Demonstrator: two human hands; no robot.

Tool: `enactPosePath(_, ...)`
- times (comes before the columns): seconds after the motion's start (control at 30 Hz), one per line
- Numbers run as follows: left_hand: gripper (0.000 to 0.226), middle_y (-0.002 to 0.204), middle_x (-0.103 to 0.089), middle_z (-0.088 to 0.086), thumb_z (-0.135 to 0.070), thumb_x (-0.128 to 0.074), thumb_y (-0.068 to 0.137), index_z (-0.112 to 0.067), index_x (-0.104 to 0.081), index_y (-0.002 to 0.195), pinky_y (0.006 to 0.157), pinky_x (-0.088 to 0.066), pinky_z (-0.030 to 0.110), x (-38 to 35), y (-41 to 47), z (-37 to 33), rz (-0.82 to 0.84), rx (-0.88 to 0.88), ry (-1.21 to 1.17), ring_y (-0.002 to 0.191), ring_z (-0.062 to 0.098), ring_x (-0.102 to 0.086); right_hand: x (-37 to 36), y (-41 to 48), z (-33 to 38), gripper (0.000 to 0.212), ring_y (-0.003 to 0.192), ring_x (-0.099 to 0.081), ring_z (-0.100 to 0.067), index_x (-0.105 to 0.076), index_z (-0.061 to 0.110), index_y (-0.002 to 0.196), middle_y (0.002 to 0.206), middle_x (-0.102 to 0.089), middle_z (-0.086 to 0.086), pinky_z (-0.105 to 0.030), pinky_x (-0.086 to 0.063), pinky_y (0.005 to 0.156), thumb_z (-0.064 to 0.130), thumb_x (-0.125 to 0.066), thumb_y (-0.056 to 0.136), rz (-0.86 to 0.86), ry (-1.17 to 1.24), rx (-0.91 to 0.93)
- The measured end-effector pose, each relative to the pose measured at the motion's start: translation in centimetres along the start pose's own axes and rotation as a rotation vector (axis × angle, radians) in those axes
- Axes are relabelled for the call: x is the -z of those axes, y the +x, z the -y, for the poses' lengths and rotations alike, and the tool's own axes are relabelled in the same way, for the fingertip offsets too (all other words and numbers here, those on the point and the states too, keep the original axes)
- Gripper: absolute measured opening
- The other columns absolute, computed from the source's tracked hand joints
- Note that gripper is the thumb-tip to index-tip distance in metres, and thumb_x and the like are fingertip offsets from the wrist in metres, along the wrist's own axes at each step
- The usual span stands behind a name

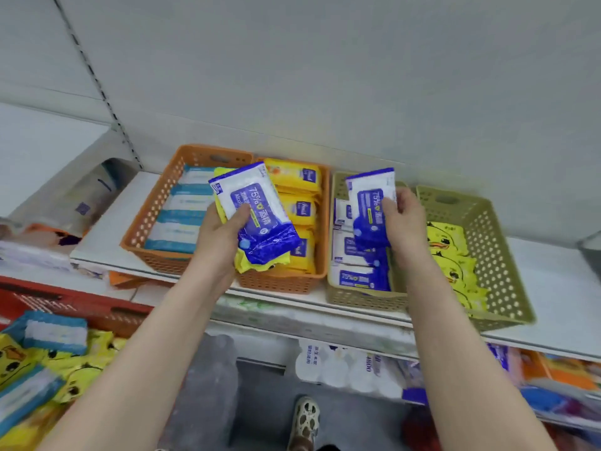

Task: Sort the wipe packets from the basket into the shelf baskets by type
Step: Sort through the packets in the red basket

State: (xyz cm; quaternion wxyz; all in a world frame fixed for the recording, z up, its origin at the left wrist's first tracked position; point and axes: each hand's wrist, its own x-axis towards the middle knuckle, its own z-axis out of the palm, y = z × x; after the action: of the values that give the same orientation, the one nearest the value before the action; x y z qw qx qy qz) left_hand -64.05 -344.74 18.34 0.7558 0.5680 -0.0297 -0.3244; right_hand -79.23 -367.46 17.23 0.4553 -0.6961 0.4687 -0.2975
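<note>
My R grip (403, 219) pinches a blue pkt (370, 203) by its edge, upright, over the L olive basket (357, 301). Step in hand, I reckon: drop it in w/ its own kind. To do it well I'd lay it flat, label up, in line w/ the row, and let go low so it can't hang on the rim. The 12 o'clock end is hidden behind the pkt, so I'd check for room first.

L grip (221, 232), at 9 o'clock of the R, curls round a stack: 2nd blue pkt (257, 216) on top, yellow pkt (250, 266) under. I can't tell the count below.

Shelf (100, 236), from 9 to 3 o'clock:
- L orange basket (153, 209) w/ teal pkts (182, 219)
- R orange basket (279, 283) w/ gold pkts (296, 180)
- L olive w/ blue row (361, 278)
- R olive basket (500, 255) w/ duck pkts (448, 245)

Red basket (81, 307) at 7 o'clock holds mixed pkts (48, 353), so plenty left to sort.
</note>
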Motion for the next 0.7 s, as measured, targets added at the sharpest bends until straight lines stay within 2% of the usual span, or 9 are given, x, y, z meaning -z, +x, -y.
enactPosePath(0.1, 0.035, 0.118, -0.071, 0.009, -0.017, -0.057, 0.099, -0.013, -0.052, 0.134, 0.07, -0.061, 0.033, -2.8, 0.0, 1.5, -0.026, 0.008, 0.003, 0.088, 0.018, -0.073, 1.6, 3.1, -2.1, 0.022, 0.099, -0.063, -0.032, -0.062, 0.017, 0.112, 0.11, -0.069, -0.009, -0.038, -0.05, 0.082, 0.015, -0.05, 0.094, 0.207, -0.515, 0.105)
enactPosePath(0.2, 0.036, 0.118, -0.071, 0.008, -0.018, -0.056, 0.099, -0.014, -0.052, 0.134, 0.065, -0.06, 0.027, -4.3, -0.1, 2.0, -0.06, 0.0, -0.008, 0.089, 0.017, -0.072, 0.5, 4.4, -3.5, 0.037, 0.118, -0.056, -0.033, -0.054, 0.017, 0.135, 0.132, -0.061, -0.012, -0.035, -0.044, 0.094, 0.018, -0.05, 0.098, 0.491, -0.809, 0.164)
enactPosePath(0.3, 0.035, 0.118, -0.07, 0.008, -0.018, -0.056, 0.1, -0.013, -0.052, 0.134, 0.067, -0.06, 0.027, -5.1, 0.0, 2.0, -0.086, -0.025, 0.01, 0.09, 0.017, -0.071, -0.7, 5.1, -4.6, 0.04, 0.126, -0.051, -0.03, -0.053, 0.021, 0.138, 0.139, -0.056, -0.009, -0.041, -0.044, 0.102, 0.02, -0.051, 0.098, 0.625, -0.894, 0.233)
enactPosePath(0.4, 0.037, 0.119, -0.07, 0.009, -0.019, -0.056, 0.099, -0.013, -0.051, 0.135, 0.068, -0.06, 0.026, -5.4, 0.2, 1.9, -0.113, -0.038, 0.023, 0.089, 0.016, -0.071, -0.9, 5.1, -5.1, 0.047, 0.124, -0.047, -0.032, -0.051, 0.031, 0.138, 0.136, -0.053, -0.007, -0.044, -0.042, 0.101, 0.028, -0.061, 0.092, 0.601, -0.982, 0.324)
enactPosePath(0.53, 0.035, 0.111, -0.072, 0.002, -0.02, -0.058, 0.099, -0.016, -0.052, 0.133, 0.062, -0.058, 0.023, -5.7, 0.5, 2.0, -0.124, -0.027, 0.013, 0.085, 0.011, -0.072, -0.6, 4.5, -5.6, 0.061, 0.121, -0.046, -0.031, -0.05, 0.033, 0.137, 0.133, -0.047, -0.008, -0.043, -0.045, 0.098, 0.041, -0.073, 0.082, 0.659, -1.0, 0.327)
enactPosePath(0.7, 0.025, 0.101, -0.074, -0.002, -0.014, -0.056, 0.098, -0.02, -0.058, 0.122, 0.061, -0.058, 0.023, -6.0, 0.7, 2.4, -0.088, 0.003, -0.022, 0.081, 0.009, -0.073, -1.7, 4.1, -6.1, 0.064, 0.123, -0.043, -0.032, -0.048, 0.027, 0.14, 0.132, -0.047, -0.011, -0.039, -0.043, 0.099, 0.032, -0.075, 0.083, 0.635, -0.991, 0.362)
